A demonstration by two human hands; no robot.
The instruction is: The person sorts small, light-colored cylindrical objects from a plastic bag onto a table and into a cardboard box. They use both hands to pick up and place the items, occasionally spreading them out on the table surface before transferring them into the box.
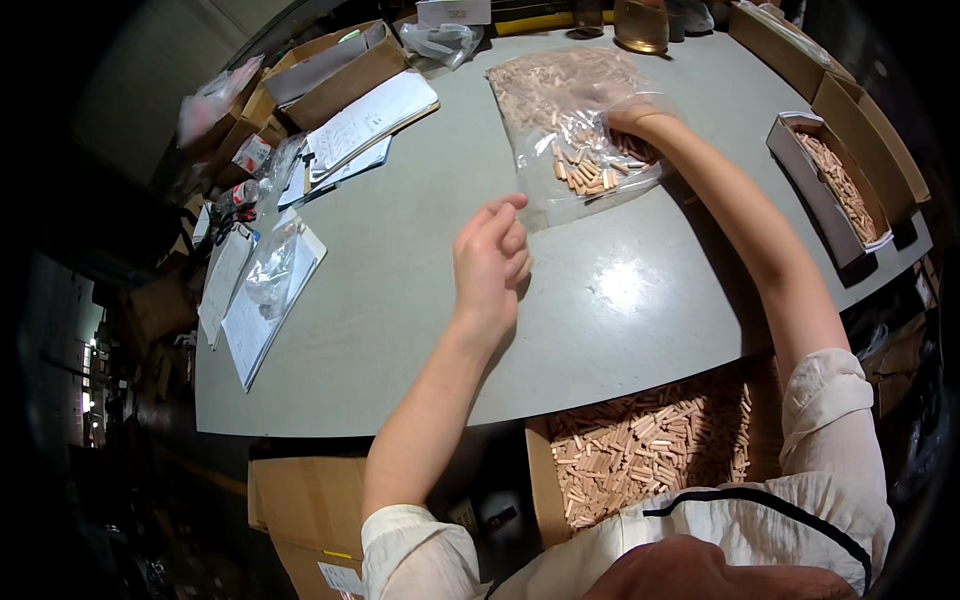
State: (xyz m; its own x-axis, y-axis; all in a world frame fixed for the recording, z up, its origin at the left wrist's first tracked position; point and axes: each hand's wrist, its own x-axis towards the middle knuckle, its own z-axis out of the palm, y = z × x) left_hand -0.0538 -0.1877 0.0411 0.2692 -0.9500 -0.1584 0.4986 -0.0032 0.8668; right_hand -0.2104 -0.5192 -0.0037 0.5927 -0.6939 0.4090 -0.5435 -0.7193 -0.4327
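Observation:
A clear plastic bag (pixel 560 90) full of small wooden dowels lies on the far middle of the table. Its mouth faces me, and loose dowels (pixel 585 172) show through the film there. My right hand (pixel 632 114) reaches into the bag up to the wrist; the film and the dowels hide its fingers. Just short of the bag's near left corner, my left hand (pixel 488 255) is raised above the table. Its fingers are loosely bent and somewhat apart, the index reaching toward the bag's edge. I see nothing held in it.
A narrow box of dowels (pixel 838 185) stands at the right edge of the grey table (pixel 400 270). Below the front edge sits a carton of dowels (pixel 640 455). Clipboards with papers (pixel 370 115), a crumpled plastic bag (pixel 272 272) and an open carton (pixel 340 75) occupy the left side.

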